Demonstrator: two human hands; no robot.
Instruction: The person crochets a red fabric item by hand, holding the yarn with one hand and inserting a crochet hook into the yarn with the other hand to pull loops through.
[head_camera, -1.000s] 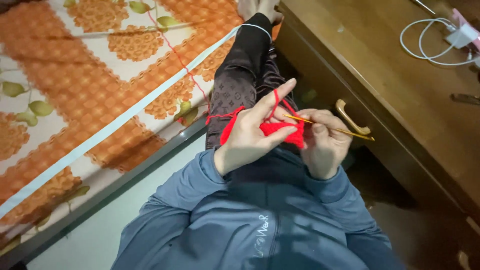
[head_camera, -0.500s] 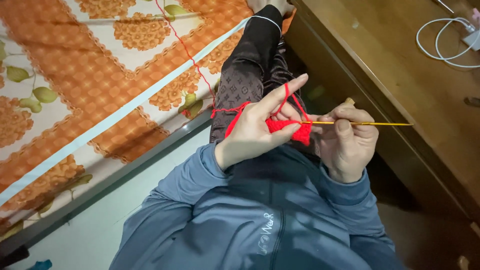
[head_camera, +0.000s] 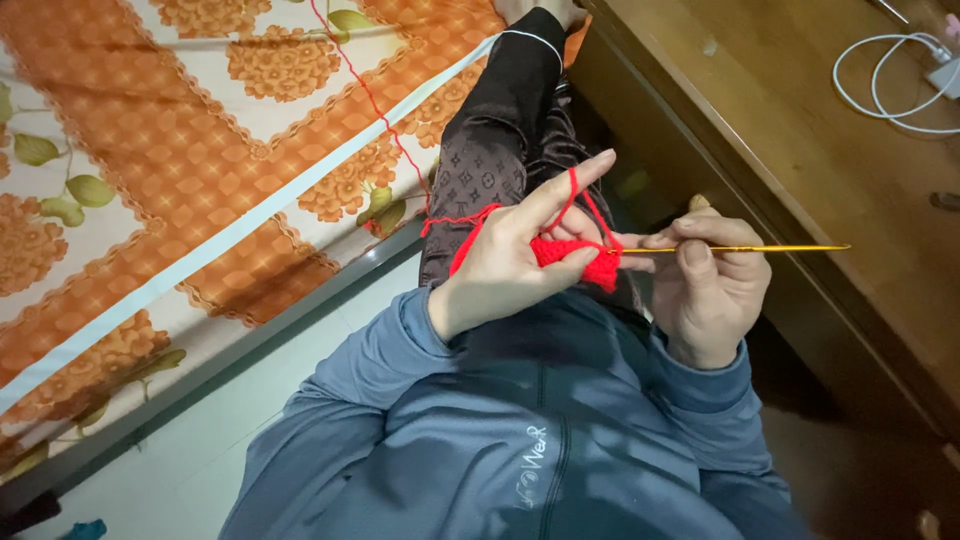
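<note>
The hook's tip is hidden in the red knit, so you cannot see it catch the yarn. The left hand covers part of the knit. The yarn runs off the top edge, so its ball is out of sight. The white cable is cut off at the right edge. A small blue thing at the bottom edge is too cut off to tell.
</note>
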